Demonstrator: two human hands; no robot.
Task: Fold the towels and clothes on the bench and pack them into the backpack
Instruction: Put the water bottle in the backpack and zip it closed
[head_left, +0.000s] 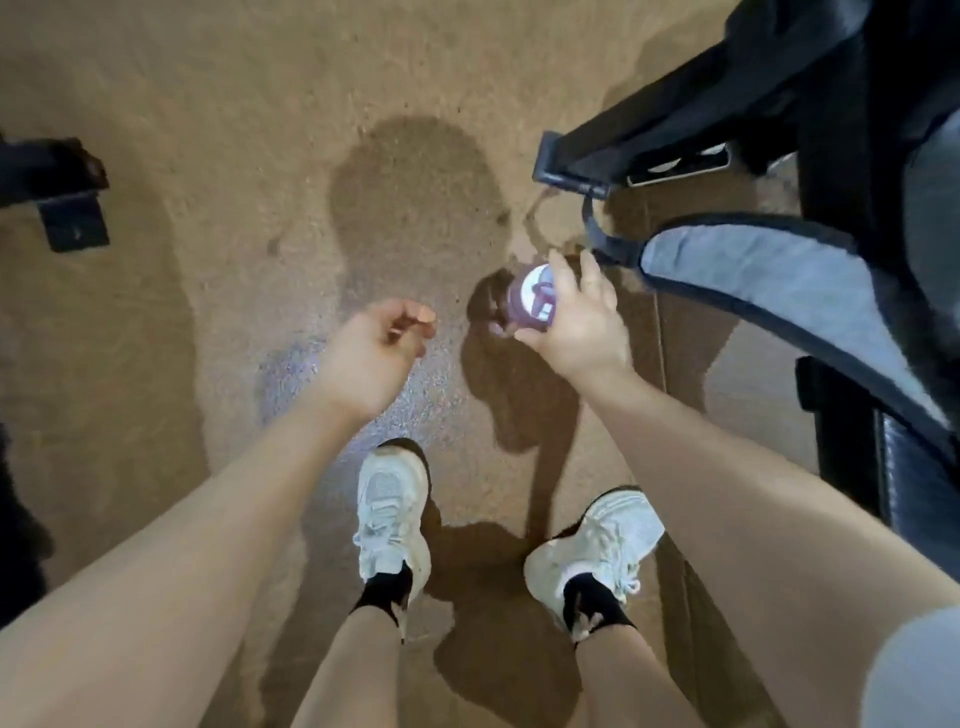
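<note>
View straight down at a tan floor (208, 104). At three o'clock, a black and grey backpack (753, 270) hangs off a dark bench (675, 124) that runs out of view at the upper right; whether the backpack is open, and what is inside, cannot be made out. Just left of its strap, the right hand (576, 317) grips a maroon bottle (527, 304) with a white lid, seen from above. The left hand (379, 343), near centre, holds nothing, fingers loosely curled. White sneakers (392, 514) with black socks stand at six o'clock. A blurred dark object (62, 197) sits at nine o'clock.
</note>
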